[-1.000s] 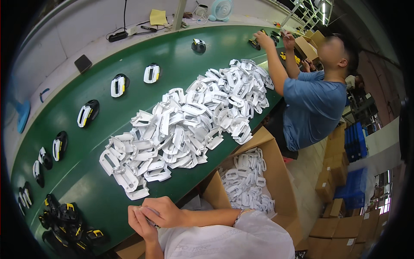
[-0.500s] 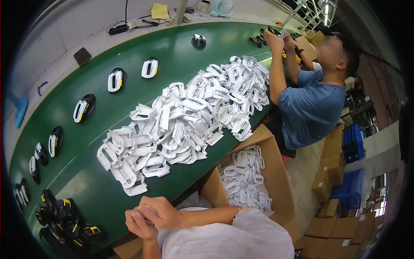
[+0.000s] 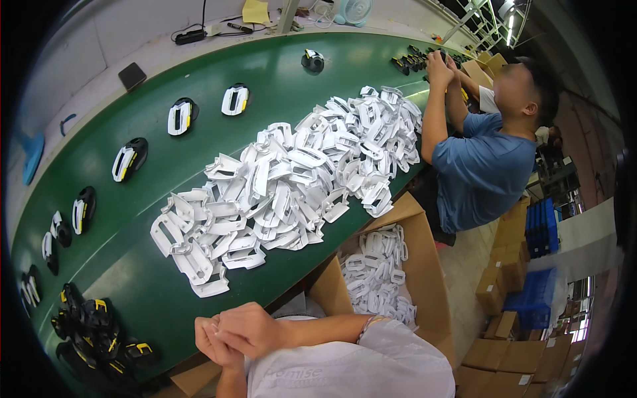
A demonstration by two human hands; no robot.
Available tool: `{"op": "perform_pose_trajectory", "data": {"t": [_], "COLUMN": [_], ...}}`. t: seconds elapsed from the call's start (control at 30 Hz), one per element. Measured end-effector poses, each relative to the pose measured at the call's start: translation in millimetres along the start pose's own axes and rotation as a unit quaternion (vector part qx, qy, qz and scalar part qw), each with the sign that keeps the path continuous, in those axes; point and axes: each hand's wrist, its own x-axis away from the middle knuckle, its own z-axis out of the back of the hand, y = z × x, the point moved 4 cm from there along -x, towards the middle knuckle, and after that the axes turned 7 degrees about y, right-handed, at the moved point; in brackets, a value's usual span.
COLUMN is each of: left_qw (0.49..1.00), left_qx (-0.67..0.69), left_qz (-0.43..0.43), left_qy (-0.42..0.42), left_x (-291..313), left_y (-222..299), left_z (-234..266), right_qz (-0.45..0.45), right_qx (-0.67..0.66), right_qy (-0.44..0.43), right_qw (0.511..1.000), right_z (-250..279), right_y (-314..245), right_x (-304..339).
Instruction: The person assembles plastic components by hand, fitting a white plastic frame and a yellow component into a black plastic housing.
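My left hand [image 3: 215, 341] and my right hand [image 3: 251, 330] are brought together at the near edge of the green table, fingers curled against each other. Whatever lies between them is hidden by the fingers. Just beyond them spreads a big heap of white plastic frame-shaped parts [image 3: 292, 179], each with a long slot. To the left of my hands lies a pile of black and yellow parts [image 3: 99, 335]. Along the far side sits a curved row of black pieces with white frames on them, such as one black-and-white assembly [image 3: 129, 159].
A cardboard box [image 3: 431, 285] of more white parts [image 3: 378, 272] stands open beside my right arm. A co-worker in a blue shirt [image 3: 488, 166] works at the table's right side. Stacked cartons [image 3: 517, 351] and blue crates [image 3: 534, 298] stand on the floor behind.
My hands stay together, with the right fingers turned slightly; the pale bit seen between them before is hidden now. The view has shifted a little. The co-worker's hands have moved closer together.
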Motion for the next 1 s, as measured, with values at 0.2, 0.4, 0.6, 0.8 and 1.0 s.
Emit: {"op": "perform_pose_trajectory", "data": {"t": [0.2,0.4,0.6,0.8,1.0], "left_qw": [0.992,0.963,0.961,0.997,0.982], "left_qx": [-0.068,-0.11,-0.182,-0.064,-0.149], "left_qz": [-0.101,-0.24,-0.203,-0.046,-0.115], "left_qy": [0.007,-0.05,-0.039,-0.023,-0.035], "left_x": [-2.2,0.7,-2.6,-4.2,-4.2], "left_y": [5.4,14.5,15.6,6.6,12.4], "left_z": [2.1,-1.2,-4.2,3.1,5.1], "right_qz": [-0.077,-0.191,-0.136,-0.064,0.079], "right_qx": [-0.02,-0.066,-0.047,0.018,0.078], "right_qy": [0.016,0.026,0.036,0.024,-0.044], "right_qw": [0.997,0.979,0.989,0.998,0.993], "right_z": [0.2,0.2,3.8,4.4,5.1], "right_y": [12.3,17.6,16.3,13.0,9.2], "right_x": [2.4,9.7,9.8,3.9,6.9]}}
